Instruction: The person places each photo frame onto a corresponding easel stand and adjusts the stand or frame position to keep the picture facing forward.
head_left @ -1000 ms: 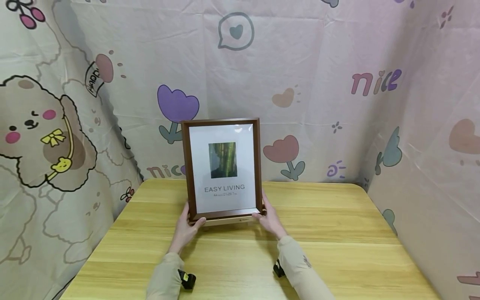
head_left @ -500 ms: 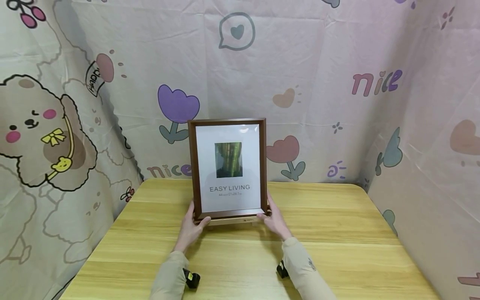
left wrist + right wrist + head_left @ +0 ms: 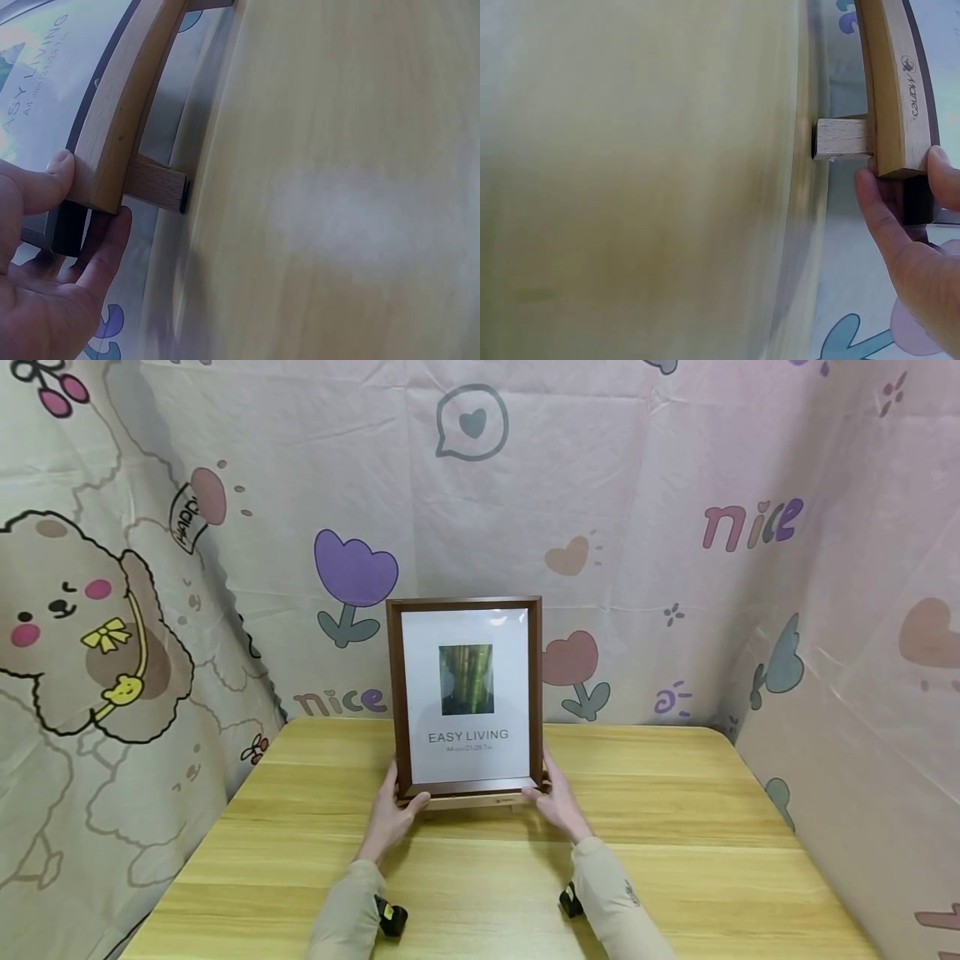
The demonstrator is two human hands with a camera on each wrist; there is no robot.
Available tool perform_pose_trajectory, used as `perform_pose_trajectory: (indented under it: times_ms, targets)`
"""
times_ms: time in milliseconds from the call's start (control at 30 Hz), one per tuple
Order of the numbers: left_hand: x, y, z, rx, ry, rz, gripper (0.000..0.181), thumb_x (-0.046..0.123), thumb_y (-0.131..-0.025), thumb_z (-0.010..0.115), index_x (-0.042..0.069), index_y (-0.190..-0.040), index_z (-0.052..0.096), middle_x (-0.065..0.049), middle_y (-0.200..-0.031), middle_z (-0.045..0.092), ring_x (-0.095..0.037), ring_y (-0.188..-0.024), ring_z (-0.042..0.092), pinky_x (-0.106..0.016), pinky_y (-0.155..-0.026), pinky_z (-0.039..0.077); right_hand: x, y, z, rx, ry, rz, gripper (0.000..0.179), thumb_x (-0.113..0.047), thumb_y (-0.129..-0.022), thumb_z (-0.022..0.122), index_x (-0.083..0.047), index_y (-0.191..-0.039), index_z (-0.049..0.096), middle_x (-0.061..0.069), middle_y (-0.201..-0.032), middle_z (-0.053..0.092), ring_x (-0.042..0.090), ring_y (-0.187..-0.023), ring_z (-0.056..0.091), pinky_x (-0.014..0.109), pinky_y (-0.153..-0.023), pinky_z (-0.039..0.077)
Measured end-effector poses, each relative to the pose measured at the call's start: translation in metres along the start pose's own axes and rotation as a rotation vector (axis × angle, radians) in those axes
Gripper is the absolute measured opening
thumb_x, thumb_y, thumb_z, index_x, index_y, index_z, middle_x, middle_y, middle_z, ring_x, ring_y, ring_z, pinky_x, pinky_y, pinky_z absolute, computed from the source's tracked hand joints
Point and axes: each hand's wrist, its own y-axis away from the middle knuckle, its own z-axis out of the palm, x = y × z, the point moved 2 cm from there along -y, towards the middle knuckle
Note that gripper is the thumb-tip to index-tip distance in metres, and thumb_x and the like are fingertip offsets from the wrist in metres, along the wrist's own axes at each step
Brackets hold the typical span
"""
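A brown-rimmed picture frame (image 3: 465,760), its white sheet reading "EASY LIVING" round a small bamboo picture, stands nearly upright toward the back of the table. Its lower edge rests on the light wooden ledge (image 3: 472,802) of a small stand, mostly hidden behind it. My left hand (image 3: 386,818) grips the bottom left corner, thumb in front. In the left wrist view its fingers (image 3: 109,251) reach under the ledge's end, near a short wooden foot (image 3: 154,184). On the other side, my right hand (image 3: 558,806) holds the bottom right corner likewise, thumb (image 3: 943,180) at the front.
A light wood-grain table (image 3: 660,827) spreads around and in front of the frame. Patterned cloth (image 3: 480,510) hangs behind and at both sides. Black wrist cameras (image 3: 392,918) sit on both beige sleeves (image 3: 347,906).
The picture frame and its stand have shifted a little to the right and turned to face more squarely forward. Both hands moved with them, keeping their grip.
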Motion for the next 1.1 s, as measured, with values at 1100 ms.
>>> perform_pose_trajectory:
  times_ms: [1100]
  targets:
    - [0.009, -0.009, 0.022, -0.021, 0.012, 0.015, 0.091, 0.014, -0.092, 0.072, 0.0, -0.16, 0.013, -0.03, -0.162, 0.025, -0.051, -0.144, 0.036, -0.061, -0.12, 0.029, 0.005, 0.009, -0.02, 0.037, -0.005, 0.019, 0.099, 0.01, -0.088, 0.063, -0.021, -0.164, 0.008, 0.035, -0.151, 0.041, 0.048, -0.122, 0.058, 0.049, -0.098, 0.057]
